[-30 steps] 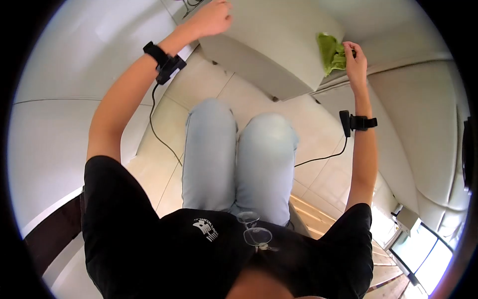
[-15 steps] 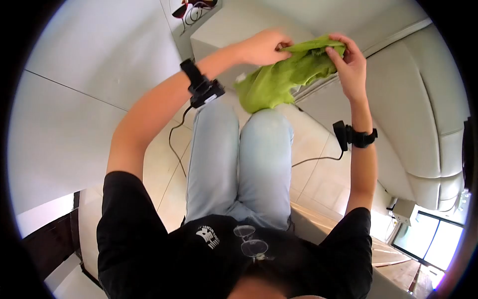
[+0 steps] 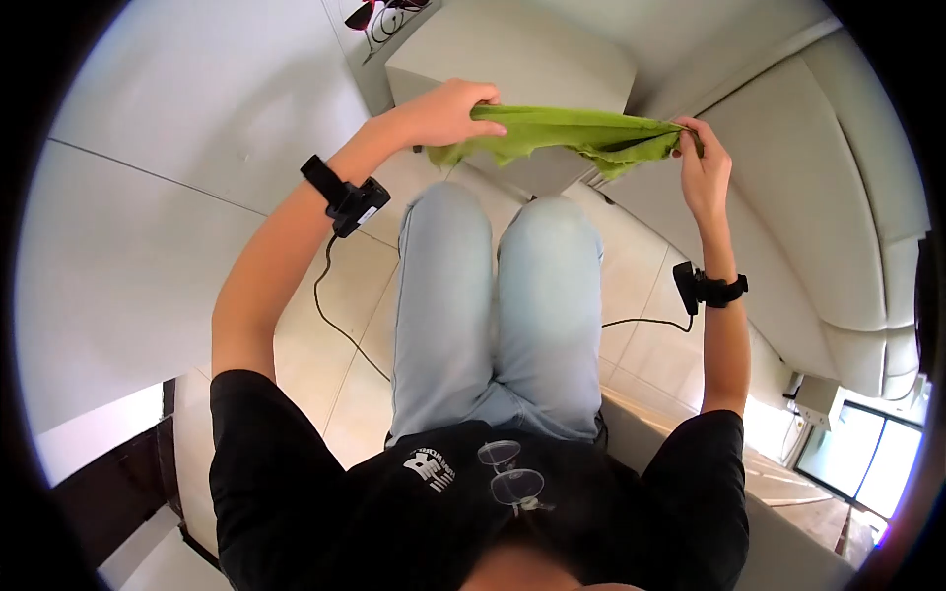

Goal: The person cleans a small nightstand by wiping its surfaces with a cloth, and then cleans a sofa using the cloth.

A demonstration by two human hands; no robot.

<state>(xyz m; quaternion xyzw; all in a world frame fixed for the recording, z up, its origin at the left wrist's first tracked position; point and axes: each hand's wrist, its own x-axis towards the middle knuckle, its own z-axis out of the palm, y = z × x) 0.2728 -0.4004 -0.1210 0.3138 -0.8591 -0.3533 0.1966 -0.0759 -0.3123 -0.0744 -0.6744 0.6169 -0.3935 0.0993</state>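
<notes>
the cloth (image 3: 567, 130) could slip out of the left hand (image 3: 448, 113), since thumb and fingers there seem to catch only a little of its upper edge; a hard pull sideways would likely be the cause. its lower edge hangs loose and uneven, so it could fold under or twist if one hand rises above the other. a dropped end would probably land on the knees (image 3: 547, 231) or the floor (image 3: 360, 325). the cord (image 3: 323, 295) from the left wrist band (image 3: 347, 202) hangs slack and might snag on the legs if that arm swings wide.

the left hand pinches the cloth near its left end, thumb on the near side, fingertips partly hidden. the right hand (image 3: 706, 167) pinches the bunched right end between thumb and fingers, closed down to the fabric's thickness. the cloth stretches between the two hands, its top edge nearly straight, beyond the knees and in front of the pale block (image 3: 512, 54) in the view; whether it touches the block cannot be told.
</notes>
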